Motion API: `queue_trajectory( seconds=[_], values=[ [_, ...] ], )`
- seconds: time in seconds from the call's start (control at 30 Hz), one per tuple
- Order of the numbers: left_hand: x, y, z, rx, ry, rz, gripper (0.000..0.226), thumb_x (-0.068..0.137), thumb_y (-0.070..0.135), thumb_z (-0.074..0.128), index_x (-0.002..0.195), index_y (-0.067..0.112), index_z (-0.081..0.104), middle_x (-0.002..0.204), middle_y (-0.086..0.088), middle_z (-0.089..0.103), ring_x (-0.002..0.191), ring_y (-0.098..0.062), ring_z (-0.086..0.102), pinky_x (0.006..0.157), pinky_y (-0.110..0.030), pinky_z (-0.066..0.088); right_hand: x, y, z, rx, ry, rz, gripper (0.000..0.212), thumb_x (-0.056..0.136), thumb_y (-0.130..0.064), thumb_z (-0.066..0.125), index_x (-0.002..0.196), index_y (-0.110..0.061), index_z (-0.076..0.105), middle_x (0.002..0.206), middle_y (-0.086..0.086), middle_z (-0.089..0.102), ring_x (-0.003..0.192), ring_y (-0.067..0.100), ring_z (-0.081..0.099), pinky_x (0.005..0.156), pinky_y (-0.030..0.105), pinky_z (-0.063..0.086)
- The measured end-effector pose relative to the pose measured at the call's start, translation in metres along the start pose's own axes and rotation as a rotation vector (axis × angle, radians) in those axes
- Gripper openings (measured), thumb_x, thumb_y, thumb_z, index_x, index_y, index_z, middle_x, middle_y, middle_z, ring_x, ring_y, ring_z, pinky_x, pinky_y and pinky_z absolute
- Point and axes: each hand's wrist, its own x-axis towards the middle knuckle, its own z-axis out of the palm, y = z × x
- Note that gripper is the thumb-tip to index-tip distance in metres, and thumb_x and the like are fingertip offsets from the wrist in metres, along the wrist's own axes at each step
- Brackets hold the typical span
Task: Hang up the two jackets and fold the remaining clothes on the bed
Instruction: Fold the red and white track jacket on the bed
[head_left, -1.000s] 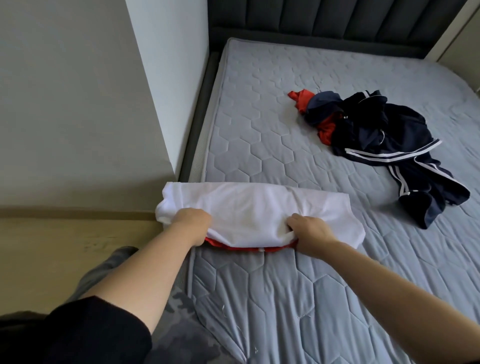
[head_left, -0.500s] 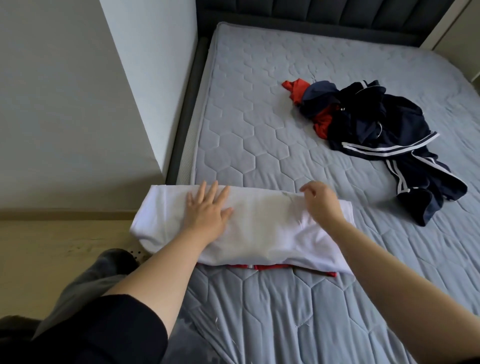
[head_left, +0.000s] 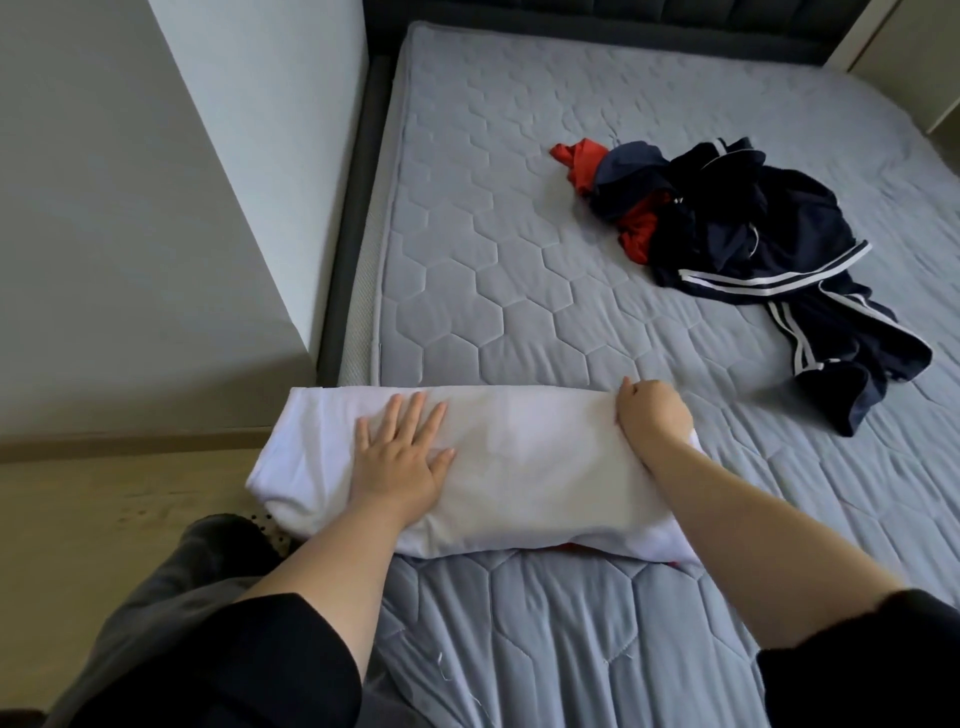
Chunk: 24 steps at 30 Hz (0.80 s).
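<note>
Pressing flat, left hand (head_left: 400, 462), on white garment (head_left: 519, 467)

White shirt (head_left: 524, 467); grey hexagon-quilted bed (head_left: 467, 270).

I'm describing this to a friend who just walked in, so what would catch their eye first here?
First, the white garment folded into a long band at the near edge of the bed, with the left hand pressed flat on it and the right hand curled at its far right corner. Next, the crumpled navy and red clothes heaped farther back on the right.
</note>
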Motion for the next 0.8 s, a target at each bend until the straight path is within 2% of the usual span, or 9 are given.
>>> queue_trajectory(
  seconds=[0.07, 0.13, 0.23, 0.33, 0.4, 0.47, 0.57, 0.67, 0.8],
  values=[
    [0.0, -0.001, 0.001, 0.007, -0.001, -0.001, 0.06, 0.093, 0.057, 0.006, 0.144, 0.039, -0.02, 0.156, 0.011, -0.021, 0.143, -0.014, -0.021, 0.11, -0.046, -0.017, -0.009, -0.013, 0.001, -0.097, 0.144, -0.093, 0.036, 0.098, -0.022, 0.034, 0.111, -0.001, 0.06, 0.118, 0.02, 0.057, 0.112, 0.036, 0.048, 0.091, 0.039, 0.033],
    [0.002, -0.001, 0.002, 0.017, 0.0, -0.006, 0.06, 0.092, 0.057, 0.004, 0.144, 0.039, -0.02, 0.156, 0.011, -0.021, 0.143, -0.015, -0.021, 0.11, -0.047, -0.016, -0.027, -0.024, 0.005, -0.075, 0.272, -0.367, 0.031, 0.094, -0.02, 0.042, 0.117, -0.004, 0.057, 0.124, 0.019, 0.053, 0.117, 0.036, 0.044, 0.101, 0.042, 0.026],
    [0.002, 0.0, 0.0, 0.029, 0.011, -0.004, 0.06, 0.093, 0.057, 0.007, 0.147, 0.039, -0.013, 0.156, 0.011, -0.019, 0.143, -0.015, -0.019, 0.111, -0.048, -0.014, -0.059, -0.015, 0.025, -0.164, 0.158, -0.749, 0.046, 0.094, -0.029, 0.034, 0.133, -0.008, 0.049, 0.142, 0.016, 0.044, 0.134, 0.031, 0.036, 0.113, 0.048, 0.016],
    [0.0, 0.0, -0.001, 0.037, 0.029, 0.009, 0.061, 0.093, 0.057, 0.009, 0.147, 0.039, -0.014, 0.156, 0.012, -0.02, 0.143, -0.015, -0.019, 0.112, -0.049, -0.013, -0.057, 0.023, 0.029, -0.192, -0.054, -0.404, 0.053, 0.1, -0.036, 0.023, 0.149, -0.017, 0.022, 0.158, 0.002, 0.016, 0.146, 0.015, 0.007, 0.117, 0.045, -0.001],
    [0.0, 0.0, -0.002, 0.04, 0.032, 0.015, 0.061, 0.094, 0.057, 0.009, 0.146, 0.039, -0.015, 0.156, 0.011, -0.02, 0.143, -0.015, -0.019, 0.112, -0.049, -0.013, -0.049, 0.038, 0.021, -0.177, -0.084, -0.129, 0.057, 0.1, -0.038, 0.018, 0.151, -0.014, 0.014, 0.159, 0.001, 0.008, 0.146, 0.014, 0.0, 0.116, 0.048, -0.006],
    [0.0, 0.0, -0.002, 0.035, 0.02, 0.013, 0.06, 0.094, 0.056, 0.009, 0.146, 0.038, -0.015, 0.156, 0.011, -0.02, 0.143, -0.016, -0.019, 0.112, -0.049, -0.013, -0.048, 0.027, 0.014, -0.194, -0.061, -0.04, 0.059, 0.099, -0.039, 0.016, 0.151, -0.013, 0.008, 0.16, 0.004, 0.0, 0.146, 0.017, -0.006, 0.114, 0.049, -0.01],
    [0.001, 0.001, -0.004, 0.032, 0.012, 0.01, 0.06, 0.095, 0.056, 0.01, 0.147, 0.038, -0.013, 0.156, 0.01, -0.019, 0.143, -0.017, -0.019, 0.111, -0.049, -0.013, -0.064, -0.023, 0.023, -0.149, 0.04, -0.245, 0.061, 0.099, -0.04, 0.021, 0.151, -0.016, 0.002, 0.159, 0.004, -0.008, 0.145, 0.017, -0.012, 0.113, 0.046, -0.013],
    [-0.002, -0.005, -0.009, 0.014, 0.008, 0.06, 0.058, 0.097, 0.052, 0.013, 0.148, 0.037, -0.01, 0.157, 0.008, -0.016, 0.144, -0.017, -0.018, 0.112, -0.047, -0.011, -0.103, -0.075, 0.051, -0.103, 0.053, -0.591, 0.058, 0.098, -0.038, 0.03, 0.151, -0.017, 0.015, 0.159, 0.005, 0.001, 0.146, 0.018, -0.006, 0.113, 0.045, -0.009],
    [-0.008, -0.025, -0.014, -0.002, 0.021, 0.042, 0.057, 0.099, 0.046, 0.019, 0.149, 0.037, -0.006, 0.157, 0.011, -0.015, 0.144, -0.014, -0.016, 0.114, -0.046, -0.008, -0.122, -0.084, 0.086, -0.105, -0.04, -0.534, 0.057, 0.098, -0.035, 0.029, 0.15, -0.018, 0.017, 0.159, 0.004, 0.005, 0.146, 0.019, -0.002, 0.115, 0.043, -0.008]
  ],
)
